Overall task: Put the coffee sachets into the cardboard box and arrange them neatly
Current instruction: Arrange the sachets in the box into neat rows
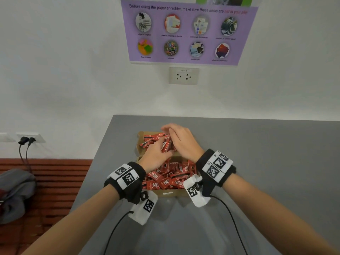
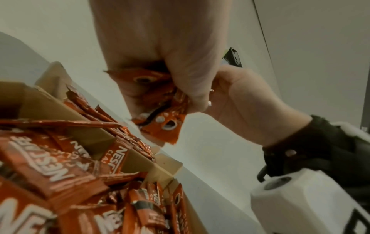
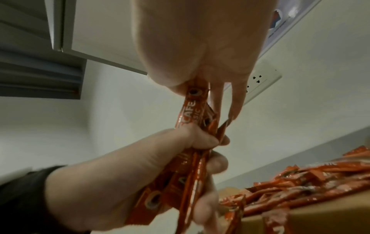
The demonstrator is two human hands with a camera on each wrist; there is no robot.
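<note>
Right now my left hand (image 1: 154, 157) and right hand (image 1: 181, 139) both clutch one bundle of sachets (image 1: 166, 144) above the far half of the box (image 1: 170, 193), its long axis running near-to-far, left hand nearer.

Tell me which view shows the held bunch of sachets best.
Right wrist: the bunch of sachets runs lengthwise between the left hand and right hand. The left wrist view shows only crumpled ends; the head view mostly hides them behind both hands.
</note>
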